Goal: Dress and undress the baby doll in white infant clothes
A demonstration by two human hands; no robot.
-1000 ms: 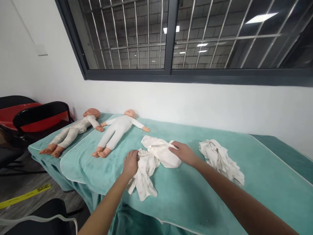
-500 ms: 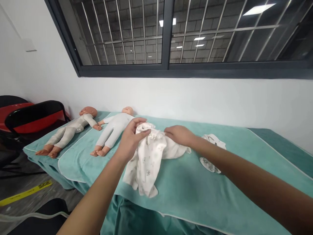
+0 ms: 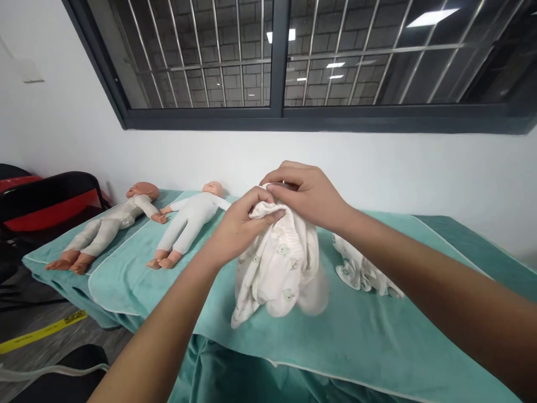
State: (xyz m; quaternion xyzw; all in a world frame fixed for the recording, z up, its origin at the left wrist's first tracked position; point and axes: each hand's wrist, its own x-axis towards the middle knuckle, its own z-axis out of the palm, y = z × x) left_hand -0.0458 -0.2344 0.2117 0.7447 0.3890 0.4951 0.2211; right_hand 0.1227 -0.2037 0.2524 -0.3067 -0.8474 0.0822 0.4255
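Head view, read from left to right with the teal cover [image 3: 356,336] as landmark: beyond the cover's left end stands a red-and-black chair [image 3: 54,214], while yellow tape [image 3: 44,331] lies on the floor before that same end, with a dark seat [image 3: 71,383] nearer the viewer and a pale cable [image 3: 54,369] passing across it. On the left end of the cover lies a doll in a cream suit [image 3: 111,226], on its back, bare feet toward the cover's front edge. Just beside it, farther in on the cover, a doll in a white suit [image 3: 188,218] lies the same way, arms spread. Above the middle of the cover, the left hand [image 3: 245,224] is closed to a narrow pinch, thumb and fingers gripping the gathered top of a white printed garment [image 3: 281,268]. Small green figures dot this cloth, which hangs in folds over the cover's middle; whether its lower edge touches the cover, I cannot tell. The right hand [image 3: 304,193] is narrow too, its bent fingers and thumb holding the same top beside the left. Behind the cover rises a white wall with a barred window [image 3: 277,61]. Right of the cover's middle, a second printed cloth [image 3: 361,271] lies crumpled, partly hidden by the right forearm [image 3: 403,257].
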